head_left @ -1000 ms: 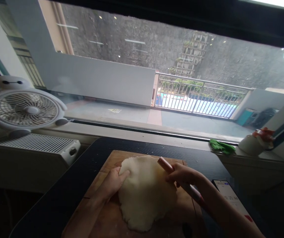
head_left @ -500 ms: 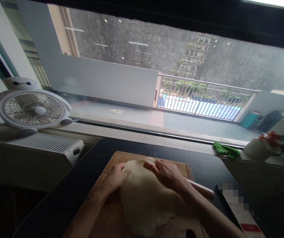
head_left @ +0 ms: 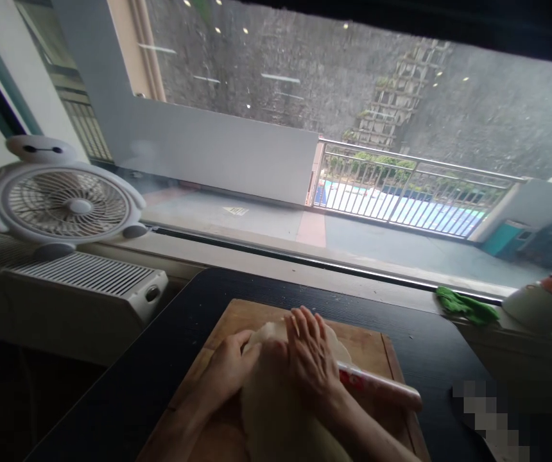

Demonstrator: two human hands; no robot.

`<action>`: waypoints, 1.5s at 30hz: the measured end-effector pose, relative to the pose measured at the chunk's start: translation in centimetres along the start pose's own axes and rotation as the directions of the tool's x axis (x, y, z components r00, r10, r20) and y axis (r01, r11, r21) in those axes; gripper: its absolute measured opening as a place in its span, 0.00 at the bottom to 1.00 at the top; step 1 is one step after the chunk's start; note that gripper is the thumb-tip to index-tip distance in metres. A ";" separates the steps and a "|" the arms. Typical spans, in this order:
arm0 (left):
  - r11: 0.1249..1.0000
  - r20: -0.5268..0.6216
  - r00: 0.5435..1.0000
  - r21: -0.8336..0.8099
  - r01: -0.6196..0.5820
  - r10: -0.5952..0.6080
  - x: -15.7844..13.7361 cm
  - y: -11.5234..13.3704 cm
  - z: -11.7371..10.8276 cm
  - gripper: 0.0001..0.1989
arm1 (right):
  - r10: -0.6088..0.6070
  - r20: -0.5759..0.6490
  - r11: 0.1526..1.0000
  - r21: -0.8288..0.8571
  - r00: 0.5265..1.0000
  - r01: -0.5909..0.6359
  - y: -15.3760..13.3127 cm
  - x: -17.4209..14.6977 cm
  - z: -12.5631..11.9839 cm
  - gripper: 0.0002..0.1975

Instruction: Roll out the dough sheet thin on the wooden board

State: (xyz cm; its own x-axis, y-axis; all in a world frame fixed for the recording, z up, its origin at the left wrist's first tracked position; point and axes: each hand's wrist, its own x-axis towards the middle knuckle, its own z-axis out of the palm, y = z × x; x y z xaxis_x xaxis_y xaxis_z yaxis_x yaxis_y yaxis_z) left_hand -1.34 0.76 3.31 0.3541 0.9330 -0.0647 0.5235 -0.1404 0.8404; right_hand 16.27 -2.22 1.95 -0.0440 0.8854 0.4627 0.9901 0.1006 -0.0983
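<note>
The dough lies under your fingers, a pale sheet spread on the board and running off the near edge of the view. Your right hand lies flat on it, fingers stretched out and close together, pointing away from you and pressing down on the pin. The pin lies across the dough beneath your palm; only its right end shows, sticking out to the right of your fingers, pinkish with a red band near the hand. Your left hand rests at the dough's left edge, fingers loosely curled with the tips touching the rim of the dough, holding nothing.

The board sits on a dark table, which shows beyond your fingertips and to both sides. Right of the pin's end, on the table, lies a blurred-out flat item that you cannot make out.

Beyond your fingers runs a window sill. Far right on it lies a green cloth, and just past that a white pot partly cut off by the frame. Far left of your left hand stands a white fan on top of a white heater.
</note>
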 end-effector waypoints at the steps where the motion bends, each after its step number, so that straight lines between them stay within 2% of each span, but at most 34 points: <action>1: 1.000 0.008 1.000 0.010 -0.003 0.003 0.1 0.1 -0.2 0.12 | 0.065 -0.012 0.998 -0.006 0.998 -0.065 0.3 0.2 0.0 0.20; 3: 0.999 0.011 1.000 0.050 -0.002 0.001 0.5 0.5 -0.4 0.12 | 0.176 0.025 0.984 -0.009 0.984 -0.176 1.3 1.1 -0.2 0.16; 5: 0.995 0.005 1.000 0.101 -0.005 0.005 1.4 1.0 -0.6 0.13 | 0.200 0.071 0.980 -0.003 0.977 -0.201 2.5 1.4 -0.7 0.16; 6: 0.991 -0.002 1.000 0.133 -0.007 0.007 2.1 1.3 -0.5 0.13 | 0.150 0.099 0.988 0.015 0.984 -0.152 2.9 1.1 -1.0 0.16; 8: 0.981 0.013 1.000 0.192 -0.022 0.020 3.8 1.8 -0.1 0.14 | -0.027 0.158 0.997 0.078 0.987 0.014 3.5 -0.3 -2.0 0.13; 10: 0.970 0.047 0.999 0.243 -0.006 -0.005 5.7 2.4 0.7 0.15 | -0.196 0.209 0.975 0.145 0.958 0.167 3.9 -1.9 -3.0 0.10; 12: 0.961 0.094 0.994 0.276 0.019 -0.046 7.4 2.9 1.7 0.17 | -0.261 0.245 0.959 0.177 0.934 0.222 4.3 -3.0 -3.9 0.08; 14: 0.960 0.159 0.986 0.279 0.005 -0.051 8.6 3.2 2.8 0.18 | -0.257 0.262 0.958 0.198 0.930 0.209 4.7 -3.5 -4.6 0.06; 17: 0.971 0.237 0.970 0.211 -0.112 0.060 9.1 3.4 4.2 0.13 | -0.224 0.249 0.956 0.243 0.942 0.163 5.1 -3.9 -5.0 0.05; 19: 0.971 0.214 0.968 0.171 -0.170 0.132 9.0 3.4 4.8 0.11 | -0.206 0.242 0.953 0.270 0.948 0.139 5.2 -4.1 -4.9 0.04; 22: 0.969 0.138 0.976 0.158 -0.191 0.170 8.6 3.1 4.9 0.12 | -0.188 0.266 0.952 0.285 0.945 0.110 5.2 -4.1 -4.5 0.05; 25: 0.974 0.117 0.980 0.143 -0.178 0.162 8.6 2.5 4.2 0.10 | -0.159 0.279 0.959 0.271 0.947 0.081 4.7 -3.8 -4.3 0.05; 30: 0.980 0.078 0.992 0.161 -0.116 0.104 9.8 1.8 3.0 0.09 | -0.133 0.230 0.968 0.241 0.964 0.076 3.2 -3.2 -4.2 0.09; 34: 0.962 0.152 0.986 0.254 -0.101 0.063 10.1 3.0 3.0 0.11 | -0.096 0.242 0.974 0.222 0.965 0.041 2.9 -3.1 -4.0 0.10; 37: 0.937 0.186 0.982 0.336 -0.095 0.033 9.5 4.4 3.2 0.07 | -0.094 0.244 0.976 0.216 0.965 0.040 2.9 -3.0 -4.0 0.10; 41: 0.955 0.227 0.971 0.265 -0.135 0.074 9.1 5.1 3.7 0.05 | -0.106 0.243 0.975 0.216 0.964 0.052 3.0 -2.9 -4.2 0.10; 45: 0.957 0.112 0.984 0.239 -0.163 0.140 9.8 4.7 4.6 0.09 | -0.087 0.246 0.977 0.212 0.965 0.034 2.9 -3.0 -4.2 0.11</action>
State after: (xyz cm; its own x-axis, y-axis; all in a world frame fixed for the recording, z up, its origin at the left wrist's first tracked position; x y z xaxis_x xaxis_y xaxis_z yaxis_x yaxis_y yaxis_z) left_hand 8.18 7.76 4.16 0.5086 0.8610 -0.0064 0.6283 -0.3660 0.6865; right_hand 19.86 -6.44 3.99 -0.1620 0.9575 0.2385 0.9370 0.2250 -0.2671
